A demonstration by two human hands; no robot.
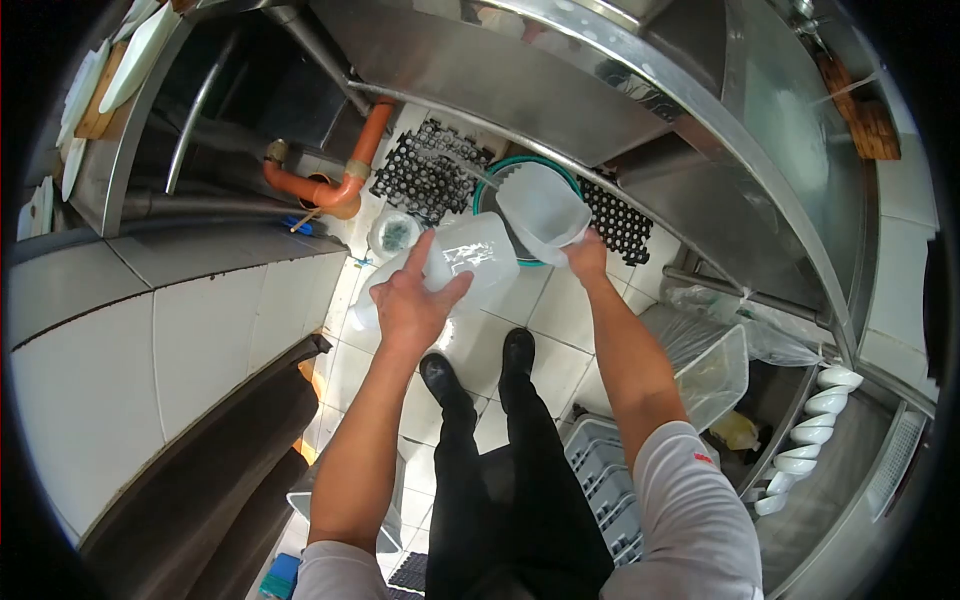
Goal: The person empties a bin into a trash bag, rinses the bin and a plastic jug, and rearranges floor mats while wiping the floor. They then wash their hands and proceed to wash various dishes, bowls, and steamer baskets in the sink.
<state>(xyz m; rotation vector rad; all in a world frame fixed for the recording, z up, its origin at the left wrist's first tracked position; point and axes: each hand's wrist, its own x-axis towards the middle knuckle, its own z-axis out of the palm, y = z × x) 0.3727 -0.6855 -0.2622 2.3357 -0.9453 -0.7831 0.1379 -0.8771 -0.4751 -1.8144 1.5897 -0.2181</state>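
Note:
My left hand (412, 300) grips a translucent white plastic jug (478, 255), tilted on its side, with the index finger stretched along it. In my right hand (587, 255) is the edge of a translucent plastic scoop or pitcher (545, 205), its wide part over a round bucket with a green rim (483, 190). The jug and the pitcher are close side by side. A small white tub (394, 234) with something greenish inside stands on the floor left of the jug.
Steel counter (520, 95) ahead, orange drain pipe (370, 140) at left, black floor mats (425, 170) beyond. A clear plastic bin (715, 375), grey crates (600, 475) and a white spiral part (812, 430) are at right. Tiled ledge (200, 340) at left.

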